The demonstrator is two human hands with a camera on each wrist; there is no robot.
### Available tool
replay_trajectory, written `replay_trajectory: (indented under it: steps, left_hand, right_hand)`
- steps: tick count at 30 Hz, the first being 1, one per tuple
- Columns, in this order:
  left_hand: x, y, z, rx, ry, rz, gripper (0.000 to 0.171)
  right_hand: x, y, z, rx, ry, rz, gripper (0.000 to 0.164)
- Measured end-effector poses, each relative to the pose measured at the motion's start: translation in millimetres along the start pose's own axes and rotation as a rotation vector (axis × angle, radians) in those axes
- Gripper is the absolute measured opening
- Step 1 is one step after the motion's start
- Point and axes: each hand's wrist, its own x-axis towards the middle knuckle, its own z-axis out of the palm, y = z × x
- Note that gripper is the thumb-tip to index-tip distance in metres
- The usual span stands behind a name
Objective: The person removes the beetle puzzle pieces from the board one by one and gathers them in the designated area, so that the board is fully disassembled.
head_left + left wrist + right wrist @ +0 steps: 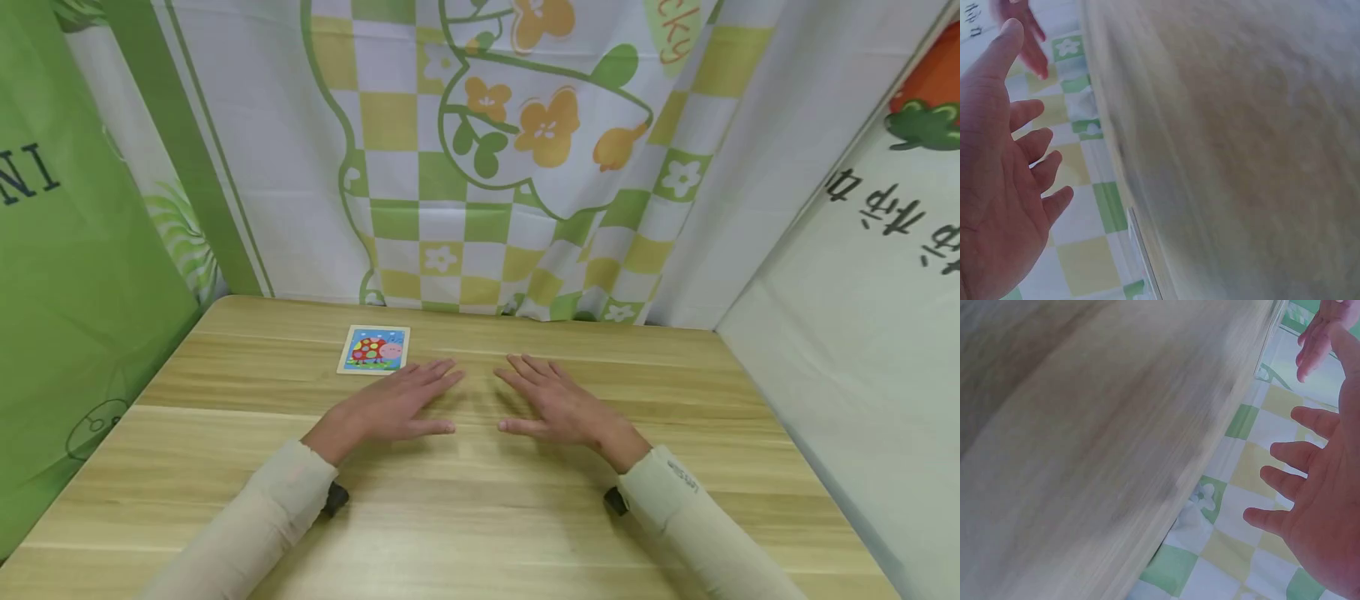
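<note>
My left hand is held over the middle of the wooden table, its fingers spread and nothing in it. Facing it across a small gap, my right hand has its fingers extended too and holds nothing. Just beyond the left fingers lies a square picture card or board with a red spotted ladybug on blue; the hand covers a bit of its lower right corner in the head view. In the left wrist view the palm and fingers of the left hand look relaxed. The right hand appears likewise in its own wrist view.
A checked green and yellow curtain hangs along the table's far edge. Green cloth borders the left side, and a white printed sheet the right. A small black object sits under the left sleeve, another under the right.
</note>
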Motion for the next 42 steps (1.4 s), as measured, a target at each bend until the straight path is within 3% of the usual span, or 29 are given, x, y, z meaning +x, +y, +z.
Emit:
replay_trajectory:
  steps: [9, 20, 32, 42]
  left_hand:
    - [-13.5, -3.9, -3.2, -0.046, 0.024, -0.053, 0.086]
    - [-31.8, -17.2, -11.3, -0.049, 0.135, -0.046, 0.082]
    - [-58.3, -37.6, -19.2, -0.091, 0.157, -0.164, 0.084]
    - [-79.5, -54.4, -24.0, -0.119, 0.157, -0.317, 0.087]
  right_hand:
    - [4.4, -6.1, 3.0, -0.011, -0.012, -0.015, 0.086]
    - [21.0, -17.7, 2.9, 0.001, -0.017, -0.034, 0.083]
    - [47.6, -31.4, 7.7, -0.016, -0.060, -0.082, 0.083]
    - [70.8, -44.3, 9.7, -0.016, -0.084, -0.095, 0.082]
